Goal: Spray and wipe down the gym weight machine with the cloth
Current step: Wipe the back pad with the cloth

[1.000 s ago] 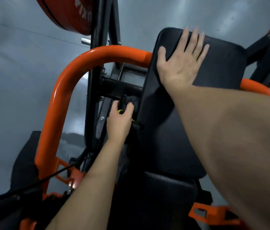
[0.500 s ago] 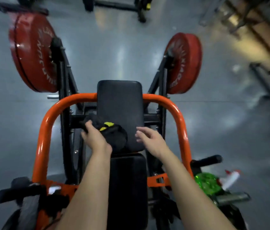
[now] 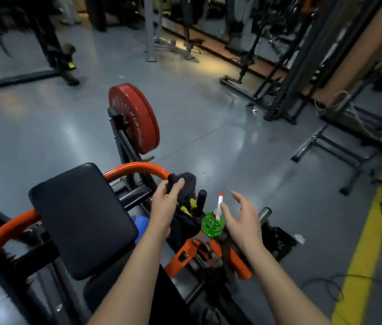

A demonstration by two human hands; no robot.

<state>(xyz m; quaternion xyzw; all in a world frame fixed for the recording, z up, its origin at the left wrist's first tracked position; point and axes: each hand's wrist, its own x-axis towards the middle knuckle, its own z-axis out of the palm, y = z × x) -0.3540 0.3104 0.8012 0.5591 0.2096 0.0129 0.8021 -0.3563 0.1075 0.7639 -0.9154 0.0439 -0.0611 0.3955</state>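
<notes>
The weight machine has an orange tubular frame [image 3: 136, 168] and a black back pad [image 3: 79, 219] at lower left. My left hand [image 3: 165, 205] grips a dark cloth [image 3: 187, 184] with yellow marks, held beside the right end of the orange bar. A green spray bottle [image 3: 211, 226] with a white and red nozzle stands on the machine's right side. My right hand [image 3: 241, 216] hovers open just right of the bottle, fingers spread and not touching it.
A red weight plate [image 3: 136, 118] hangs on the machine's far arm. A black handle [image 3: 201, 200] sticks up between my hands. Black racks [image 3: 286, 90] stand at the right, a yellow floor line [image 3: 370, 242] runs along the lower right, and a cable lies beside it.
The view has swung right. My left hand carried the cloth from the back pad over to the frame's right end. My right hand left the pad and came close to the spray bottle.
</notes>
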